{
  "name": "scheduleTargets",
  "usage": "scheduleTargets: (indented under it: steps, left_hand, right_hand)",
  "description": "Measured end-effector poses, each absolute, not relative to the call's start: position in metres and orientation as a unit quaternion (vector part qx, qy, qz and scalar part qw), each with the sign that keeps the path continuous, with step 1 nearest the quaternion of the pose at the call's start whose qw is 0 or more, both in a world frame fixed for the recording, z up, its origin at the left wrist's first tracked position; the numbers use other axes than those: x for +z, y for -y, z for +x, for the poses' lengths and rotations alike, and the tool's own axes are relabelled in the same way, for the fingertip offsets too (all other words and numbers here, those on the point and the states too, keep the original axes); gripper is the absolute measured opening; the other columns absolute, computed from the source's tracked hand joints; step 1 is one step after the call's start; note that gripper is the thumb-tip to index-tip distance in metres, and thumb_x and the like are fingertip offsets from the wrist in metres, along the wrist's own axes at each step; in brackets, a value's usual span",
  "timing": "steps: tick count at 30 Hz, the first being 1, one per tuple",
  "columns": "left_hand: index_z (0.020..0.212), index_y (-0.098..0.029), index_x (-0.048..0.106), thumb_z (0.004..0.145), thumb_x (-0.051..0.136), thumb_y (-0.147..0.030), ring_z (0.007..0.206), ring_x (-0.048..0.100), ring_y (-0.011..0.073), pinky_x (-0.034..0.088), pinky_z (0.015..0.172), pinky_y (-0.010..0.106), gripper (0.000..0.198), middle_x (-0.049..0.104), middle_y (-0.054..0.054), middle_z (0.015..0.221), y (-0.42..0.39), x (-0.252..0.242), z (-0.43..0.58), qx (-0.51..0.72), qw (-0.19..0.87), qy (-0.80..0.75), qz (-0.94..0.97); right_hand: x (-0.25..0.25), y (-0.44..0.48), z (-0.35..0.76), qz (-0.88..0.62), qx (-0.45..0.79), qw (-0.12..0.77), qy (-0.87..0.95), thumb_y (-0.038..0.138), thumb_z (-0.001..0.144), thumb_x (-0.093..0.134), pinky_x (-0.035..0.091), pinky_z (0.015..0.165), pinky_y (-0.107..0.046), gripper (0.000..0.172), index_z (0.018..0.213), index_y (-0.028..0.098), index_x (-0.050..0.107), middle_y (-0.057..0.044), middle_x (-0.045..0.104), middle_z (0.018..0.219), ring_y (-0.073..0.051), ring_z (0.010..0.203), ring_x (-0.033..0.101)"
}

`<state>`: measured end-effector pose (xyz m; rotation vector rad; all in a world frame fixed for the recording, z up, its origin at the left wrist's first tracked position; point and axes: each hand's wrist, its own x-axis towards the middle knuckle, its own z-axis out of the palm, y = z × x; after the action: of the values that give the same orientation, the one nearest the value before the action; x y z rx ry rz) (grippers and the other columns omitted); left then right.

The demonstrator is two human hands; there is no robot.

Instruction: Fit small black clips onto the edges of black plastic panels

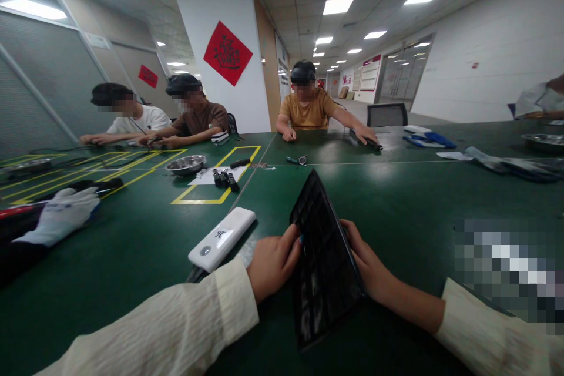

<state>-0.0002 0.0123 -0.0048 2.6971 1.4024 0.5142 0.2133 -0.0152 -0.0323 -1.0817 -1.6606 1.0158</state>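
Observation:
A black tray-like panel with a grid of compartments stands tilted, nearly on edge, in front of me. My right hand grips its right edge, with some fingers hidden behind it. Against the gridded face, my left hand is closed, thumb and fingers pinched together. A small blue thing shows at those fingertips, too small to name. To the left of that hand lies a white power bank with a label on it.
Ahead on the green table lie black clips, a metal bowl and a green-handled tool. A gloved hand reaches in at left. Several people sit around, one straight across. Gloves lie at right.

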Motion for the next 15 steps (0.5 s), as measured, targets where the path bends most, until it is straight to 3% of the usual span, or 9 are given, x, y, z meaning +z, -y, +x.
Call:
scheduleTargets:
  steps: [7,15]
  left_hand:
    - [0.102,-0.015,0.047,0.093,0.021,-0.031,0.058,0.060,0.0180,0.036,0.055,0.027,0.031,0.063,0.004,0.064,-0.0124,-0.0026,-0.0033,0.133,-0.019,-0.418,0.899]
    - [0.090,-0.018,0.049,0.095,0.018,-0.032,0.052,0.056,0.0164,0.033,0.051,0.026,0.034,0.060,0.002,0.061,-0.0131,0.0021,-0.0021,0.141,0.023,-0.412,0.900]
  right_hand:
    - [-0.0289,0.0173,0.2131,-0.437,0.419,0.435,0.666,0.048,0.089,0.036,0.044,0.077,-0.036,0.041,0.119,0.021,0.031,-0.009,0.058,0.102,-0.022,0.089,0.058]
    - [-0.0296,0.0154,0.2134,-0.440,0.414,0.431,0.670,0.049,0.088,0.034,0.044,0.076,-0.038,0.040,0.118,0.022,0.030,-0.006,0.057,0.093,-0.022,0.085,0.057]
